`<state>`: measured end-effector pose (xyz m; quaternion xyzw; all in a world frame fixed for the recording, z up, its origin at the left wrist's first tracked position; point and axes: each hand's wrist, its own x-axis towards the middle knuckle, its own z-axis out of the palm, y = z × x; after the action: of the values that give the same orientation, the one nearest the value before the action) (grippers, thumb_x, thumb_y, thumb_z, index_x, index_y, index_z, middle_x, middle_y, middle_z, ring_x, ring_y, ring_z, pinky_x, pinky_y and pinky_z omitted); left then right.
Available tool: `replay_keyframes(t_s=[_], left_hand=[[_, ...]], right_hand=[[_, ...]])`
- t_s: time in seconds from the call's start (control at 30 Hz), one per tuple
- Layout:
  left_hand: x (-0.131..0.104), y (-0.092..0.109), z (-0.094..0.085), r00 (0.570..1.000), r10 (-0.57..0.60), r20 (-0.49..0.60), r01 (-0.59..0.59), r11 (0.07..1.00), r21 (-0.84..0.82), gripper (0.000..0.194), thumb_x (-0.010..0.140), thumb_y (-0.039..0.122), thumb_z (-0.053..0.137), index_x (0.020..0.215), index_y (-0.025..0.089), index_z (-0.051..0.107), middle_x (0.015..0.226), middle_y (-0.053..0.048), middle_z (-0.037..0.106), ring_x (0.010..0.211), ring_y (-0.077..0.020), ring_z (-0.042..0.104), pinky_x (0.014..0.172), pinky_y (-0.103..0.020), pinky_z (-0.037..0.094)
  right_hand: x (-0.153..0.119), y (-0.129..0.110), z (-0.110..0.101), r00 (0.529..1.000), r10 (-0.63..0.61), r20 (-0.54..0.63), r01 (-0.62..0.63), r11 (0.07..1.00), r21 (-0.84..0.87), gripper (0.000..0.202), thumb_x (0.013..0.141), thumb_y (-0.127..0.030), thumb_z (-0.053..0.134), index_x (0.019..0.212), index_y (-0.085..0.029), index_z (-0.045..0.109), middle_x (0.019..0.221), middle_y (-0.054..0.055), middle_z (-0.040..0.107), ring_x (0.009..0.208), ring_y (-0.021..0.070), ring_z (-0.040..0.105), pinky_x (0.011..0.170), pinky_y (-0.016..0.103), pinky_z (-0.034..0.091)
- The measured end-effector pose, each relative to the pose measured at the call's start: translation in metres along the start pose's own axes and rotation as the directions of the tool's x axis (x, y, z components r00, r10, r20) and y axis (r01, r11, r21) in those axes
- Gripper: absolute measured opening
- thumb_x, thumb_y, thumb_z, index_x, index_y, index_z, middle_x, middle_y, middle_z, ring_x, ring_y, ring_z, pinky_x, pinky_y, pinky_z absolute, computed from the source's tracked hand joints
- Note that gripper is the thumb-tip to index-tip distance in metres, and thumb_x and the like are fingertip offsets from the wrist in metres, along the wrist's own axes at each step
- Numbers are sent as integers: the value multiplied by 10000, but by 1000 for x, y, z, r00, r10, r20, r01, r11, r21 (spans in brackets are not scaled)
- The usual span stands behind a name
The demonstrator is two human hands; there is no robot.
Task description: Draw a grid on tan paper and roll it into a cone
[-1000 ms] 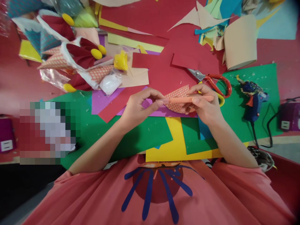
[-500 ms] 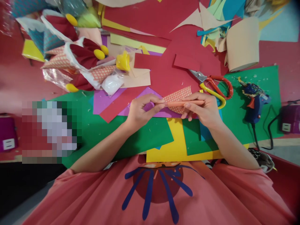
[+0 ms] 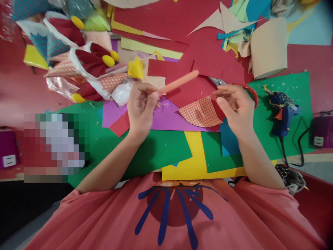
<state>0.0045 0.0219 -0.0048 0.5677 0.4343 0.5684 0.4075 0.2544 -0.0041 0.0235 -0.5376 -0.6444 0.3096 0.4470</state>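
— What's bagged at the far left of the table?

— A clear bag [image 3: 61, 86] with paper cones [image 3: 85, 66] in it, red and lattice-print, yellow tips showing. No writing can be read anywhere (one patch near the left edge is blurred out).

— And the left hand [image 3: 142, 106]?

— Fingers pressed together, pinching the near end of an orange stick [image 3: 179, 82], which slants up and away over the red paper [image 3: 189, 88] at the table's middle. A second ago both hands held that stick level, laid against the lattice piece [image 3: 201, 111].

— Where is that piece now?

— Flat on the purple sheet [image 3: 166, 119], between the hands. The right hand [image 3: 235, 106] has let go of the stick; its fingers are spread, loosely curled, touching the piece's right edge and holding nothing.

— Further right?

— Red-handled scissors [image 3: 253, 95], mostly hidden behind that hand, then a blue glue gun [image 3: 282, 111] on the green sheet [image 3: 296, 90] near the right edge.
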Motion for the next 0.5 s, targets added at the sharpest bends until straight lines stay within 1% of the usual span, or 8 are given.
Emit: replay_keyframes(t_s=[0.07, 0.13, 0.17, 0.27, 0.4, 0.43, 0.47, 0.5], left_hand=[[4, -10, -7, 998, -10, 55, 7, 999, 46, 263, 848, 422, 691, 1070, 329, 585, 1058, -4, 623, 934, -147, 663, 831, -298, 538], [4, -19, -11, 976, -17, 216, -2, 996, 87, 578, 793, 452, 743, 1291, 421, 450, 1309, 8, 544, 1238, -215, 564, 1035, -393, 466], [2, -22, -12, 967, -27, 253, -5, 992, 128, 617, 806, 456, 728, 1334, 434, 411, 1374, 8, 502, 1330, -232, 483, 1091, -430, 417], [-3, -24, -11, 972, -22, 233, -35, 971, 236, 615, 839, 463, 681, 1378, 418, 387, 1472, -8, 418, 1440, -257, 319, 1181, -490, 277], [-5, -11, -6, 993, -7, 117, -27, 958, 286, 515, 860, 432, 659, 1341, 368, 487, 1443, -31, 440, 1496, -273, 150, 1216, -525, 141], [-4, -6, -5, 996, 26, 85, -49, 958, 282, 498, 836, 430, 690, 1302, 364, 529, 1390, -38, 491, 1481, -269, 201, 1215, -507, 152], [-4, -1, -4, 998, 19, 64, -35, 965, 261, 422, 840, 411, 694, 1242, 368, 574, 1367, -31, 514, 1455, -244, 270, 1201, -458, 221], [-4, 3, -2, 999, 7, 45, -16, 979, 205, 340, 850, 397, 685, 1179, 365, 607, 1315, -30, 556, 1367, -218, 413, 1123, -402, 364]], right_hand=[[2, 6, 1, 994, -71, 79, 86, 976, -202, 293, 893, -225, 586, 1182, -270, 603, 1149, 40, 703, 1099, 221, 656, 980, 447, 525], [3, 11, 3, 982, -108, 158, 157, 929, -336, 354, 877, -176, 582, 1221, -259, 584, 1182, 51, 696, 1152, 245, 621, 1026, 493, 481], [3, 13, 4, 976, -118, 182, 180, 908, -377, 366, 866, -158, 586, 1219, -253, 587, 1165, 53, 703, 1151, 253, 615, 1026, 503, 473], [4, 15, 5, 976, -119, 182, 189, 881, -435, 323, 840, -120, 594, 1138, -239, 630, 1004, 42, 732, 1064, 256, 628, 976, 491, 485], [4, 11, 1, 992, -102, 79, 124, 921, -370, 136, 859, -175, 611, 966, -234, 672, 878, 29, 702, 860, 209, 652, 821, 411, 537], [3, 10, -1, 995, -95, 22, 97, 937, -336, 95, 872, -212, 612, 941, -236, 673, 886, 31, 692, 806, 192, 648, 763, 384, 545], [2, 9, -2, 996, -82, -41, 66, 951, -301, 82, 886, -249, 605, 933, -243, 672, 908, 36, 681, 772, 180, 643, 710, 363, 546], [1, 8, -3, 992, -73, -100, 43, 961, -273, 90, 899, -282, 592, 936, -253, 670, 936, 44, 672, 764, 177, 639, 672, 349, 545]])
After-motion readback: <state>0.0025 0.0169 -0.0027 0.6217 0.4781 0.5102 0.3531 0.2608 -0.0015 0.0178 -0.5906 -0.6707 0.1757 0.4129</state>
